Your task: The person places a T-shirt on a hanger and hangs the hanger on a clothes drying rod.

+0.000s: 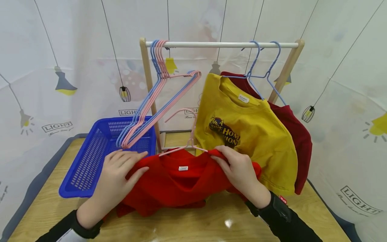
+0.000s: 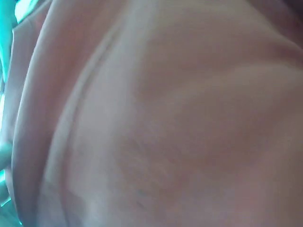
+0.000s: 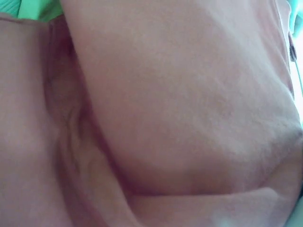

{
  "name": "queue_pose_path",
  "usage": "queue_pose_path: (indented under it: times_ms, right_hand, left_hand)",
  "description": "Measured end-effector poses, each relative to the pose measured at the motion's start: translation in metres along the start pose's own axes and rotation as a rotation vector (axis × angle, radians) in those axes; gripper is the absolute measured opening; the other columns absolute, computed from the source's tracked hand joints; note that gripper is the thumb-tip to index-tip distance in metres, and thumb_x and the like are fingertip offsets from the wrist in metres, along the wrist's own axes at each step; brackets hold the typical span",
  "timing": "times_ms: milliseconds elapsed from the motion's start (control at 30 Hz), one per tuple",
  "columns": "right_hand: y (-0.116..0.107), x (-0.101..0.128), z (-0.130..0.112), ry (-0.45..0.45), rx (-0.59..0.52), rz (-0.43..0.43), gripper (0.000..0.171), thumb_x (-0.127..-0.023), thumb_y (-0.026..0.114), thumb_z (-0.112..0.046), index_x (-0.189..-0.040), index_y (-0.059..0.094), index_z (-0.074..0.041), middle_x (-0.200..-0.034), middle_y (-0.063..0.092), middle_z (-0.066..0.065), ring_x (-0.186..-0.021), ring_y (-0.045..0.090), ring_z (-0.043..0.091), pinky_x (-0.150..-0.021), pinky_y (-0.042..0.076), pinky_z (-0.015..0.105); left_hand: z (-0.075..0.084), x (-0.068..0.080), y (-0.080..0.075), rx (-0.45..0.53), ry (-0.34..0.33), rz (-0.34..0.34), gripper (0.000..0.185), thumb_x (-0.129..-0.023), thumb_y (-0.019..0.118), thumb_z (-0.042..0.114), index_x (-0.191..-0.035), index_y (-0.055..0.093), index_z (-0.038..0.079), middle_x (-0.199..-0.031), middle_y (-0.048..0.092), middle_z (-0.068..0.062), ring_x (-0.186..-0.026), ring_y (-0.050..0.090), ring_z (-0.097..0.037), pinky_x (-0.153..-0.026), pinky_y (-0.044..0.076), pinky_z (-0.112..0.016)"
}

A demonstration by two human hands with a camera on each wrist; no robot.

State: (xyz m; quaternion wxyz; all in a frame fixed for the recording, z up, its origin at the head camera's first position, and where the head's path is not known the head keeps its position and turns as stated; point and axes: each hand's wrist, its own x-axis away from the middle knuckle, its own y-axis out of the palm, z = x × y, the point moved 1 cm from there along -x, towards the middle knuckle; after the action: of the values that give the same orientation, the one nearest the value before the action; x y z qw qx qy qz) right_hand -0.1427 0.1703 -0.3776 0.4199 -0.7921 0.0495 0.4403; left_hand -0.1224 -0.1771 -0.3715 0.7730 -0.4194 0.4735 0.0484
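Note:
A red shirt with a white neck label hangs on a pink hanger above the table, its neckline facing me. In the head view my left hand holds the shirt's left shoulder, thumb in front and fingers along the top edge. On the other side, my right hand pinches the right shoulder near the end of the hanger's arm. The hanger's hook stands free, below the rail. Cloth of the shirt fills the left wrist view, and folds of it fill the right wrist view; both hands' fingers are hidden there.
A white rail on wooden posts stands behind. Several blue and pink hangers hang at its left, over a blue basket. At its right hang a yellow shirt and a dark red garment on blue hangers.

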Motion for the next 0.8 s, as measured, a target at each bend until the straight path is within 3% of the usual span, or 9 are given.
queue_pose_path:
  times_ms: [100,200,367,533,667,800]
  right_hand:
    - [0.000,-0.001,-0.002,-0.016,-0.008,-0.018,0.026,-0.085,0.085,-0.012,-0.106,0.071,-0.008,-0.092,0.078,0.004,-0.079,0.075,0.015,-0.079,0.065,0.037]
    - [-0.002,-0.002,-0.001,-0.027,-0.018,-0.046,0.028,-0.083,0.087,-0.014,-0.106,0.072,-0.010,-0.091,0.078,0.003,-0.079,0.074,0.013,-0.078,0.065,0.036]
    - [-0.013,-0.002,0.006,-0.027,0.009,-0.099,0.037,-0.081,0.090,-0.027,-0.110,0.073,-0.011,-0.098,0.080,0.004,-0.088,0.076,0.017,-0.081,0.064,0.039]
    - [-0.026,0.007,0.021,0.069,0.004,-0.138,0.044,-0.083,0.088,-0.032,-0.117,0.072,-0.011,-0.104,0.079,0.007,-0.090,0.072,0.019,-0.079,0.063,0.040]
    - [-0.032,0.021,0.041,0.172,-0.104,-0.098,0.030,-0.092,0.081,-0.023,-0.117,0.071,-0.010,-0.098,0.078,0.005,-0.083,0.067,0.007,-0.077,0.058,0.025]
    - [-0.032,0.035,0.059,0.240,-0.303,0.000,0.007,-0.100,0.067,-0.004,-0.102,0.074,-0.006,-0.086,0.073,-0.006,-0.076,0.059,-0.004,-0.071,0.048,0.014]
  left_hand:
    - [0.003,-0.002,0.005,-0.020,0.017,0.008,0.017,-0.092,0.079,0.016,-0.105,0.079,0.004,-0.091,0.080,-0.009,-0.084,0.070,-0.023,-0.088,0.048,-0.049]
    - [0.004,-0.003,0.007,-0.008,-0.002,0.017,0.022,-0.077,0.085,-0.003,-0.096,0.078,0.004,-0.085,0.079,-0.008,-0.078,0.065,-0.019,-0.083,0.045,-0.043]
    - [0.001,-0.004,0.007,0.010,-0.022,0.010,0.021,-0.077,0.084,-0.005,-0.095,0.078,0.005,-0.083,0.078,-0.007,-0.076,0.062,-0.016,-0.081,0.040,-0.038]
    - [-0.002,-0.004,0.002,0.012,-0.069,0.013,0.021,-0.078,0.082,-0.006,-0.095,0.077,0.005,-0.079,0.075,-0.007,-0.075,0.058,-0.016,-0.081,0.038,-0.035]
    - [-0.005,-0.004,-0.003,0.008,-0.101,0.021,0.019,-0.079,0.081,-0.008,-0.094,0.076,0.004,-0.075,0.070,-0.007,-0.073,0.054,-0.014,-0.080,0.036,-0.033]
    - [-0.008,-0.002,-0.007,0.020,-0.125,0.015,0.015,-0.083,0.079,-0.006,-0.094,0.076,0.004,-0.074,0.068,-0.005,-0.074,0.051,-0.012,-0.081,0.032,-0.033]
